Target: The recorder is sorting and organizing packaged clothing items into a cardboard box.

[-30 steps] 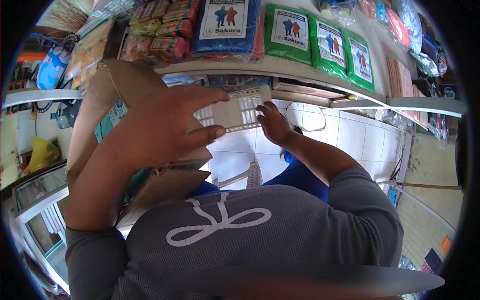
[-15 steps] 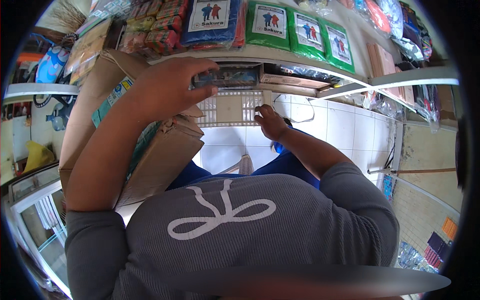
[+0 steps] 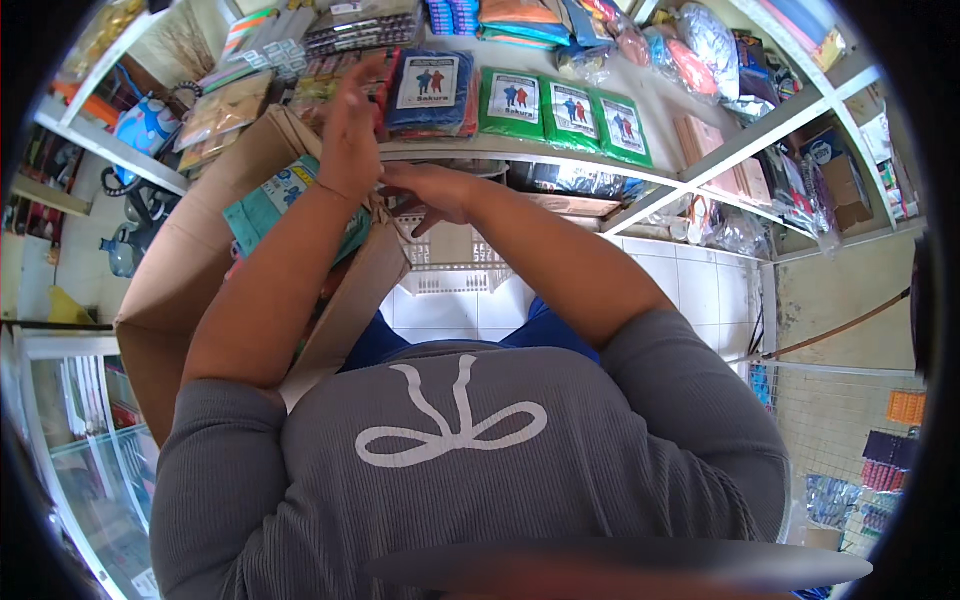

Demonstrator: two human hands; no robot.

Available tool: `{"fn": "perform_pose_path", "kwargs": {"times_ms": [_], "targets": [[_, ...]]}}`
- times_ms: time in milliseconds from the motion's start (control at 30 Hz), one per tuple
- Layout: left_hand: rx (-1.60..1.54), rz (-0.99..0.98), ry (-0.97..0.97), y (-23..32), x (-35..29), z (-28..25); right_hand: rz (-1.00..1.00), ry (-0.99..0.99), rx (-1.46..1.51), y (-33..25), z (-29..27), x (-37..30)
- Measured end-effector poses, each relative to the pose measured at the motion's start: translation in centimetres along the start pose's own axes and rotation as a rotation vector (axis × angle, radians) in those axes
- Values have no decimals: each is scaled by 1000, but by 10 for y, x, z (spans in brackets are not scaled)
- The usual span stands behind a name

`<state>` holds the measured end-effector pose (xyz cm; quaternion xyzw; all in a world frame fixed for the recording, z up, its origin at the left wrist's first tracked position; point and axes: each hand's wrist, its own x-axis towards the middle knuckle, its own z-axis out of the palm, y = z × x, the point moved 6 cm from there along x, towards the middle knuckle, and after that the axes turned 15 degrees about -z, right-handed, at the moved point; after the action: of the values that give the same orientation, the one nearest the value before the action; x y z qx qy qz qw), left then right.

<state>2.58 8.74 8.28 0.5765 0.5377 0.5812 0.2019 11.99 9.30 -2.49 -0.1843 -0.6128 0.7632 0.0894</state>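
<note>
On my left stands an open brown cardboard box (image 3: 372, 278), with a teal packet (image 3: 262, 218) tilted inside it. My left forearm crosses over the box. Above its far side, my left hand (image 3: 352, 140) is raised with the fingers stretched out and nothing visible in them. My right hand (image 3: 440, 192) reaches across to the box's far right corner, close by the left wrist. Its fingers are apart and point down and left, and it seems to hold nothing; whether they touch the box flap is hard to tell.
On the shelf ahead lie a blue packet (image 3: 430, 90) and several green packets (image 3: 512, 105). A pale plastic crate (image 3: 455, 280) sits on the tiled floor below. White shelf frames (image 3: 745, 150) run along the right, and a glass case (image 3: 80, 480) stands at the left.
My right hand has moved left and up from above the crate to the box corner. My left hand has turned upward, its fingers straightened. The view takes in more of the shelf.
</note>
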Motion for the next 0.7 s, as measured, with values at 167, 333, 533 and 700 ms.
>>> {"fn": "perform_pose_path", "kwargs": {"times_ms": [167, 333, 533, 700], "targets": [[-48, -92, 322, 18, 9, -79, 41, -28, -385, -39, 53, -9], [-57, -177, 467, 29, 4, -152, -31, 72, -562, -22, 64, -28], [1248, -269, 280, 10, -69, -313, -219, 157, -737, -9, 82, -133], [883, -769, 219, 7, -172, -358, -195, 202, -698, -7, 72, -191]]}}
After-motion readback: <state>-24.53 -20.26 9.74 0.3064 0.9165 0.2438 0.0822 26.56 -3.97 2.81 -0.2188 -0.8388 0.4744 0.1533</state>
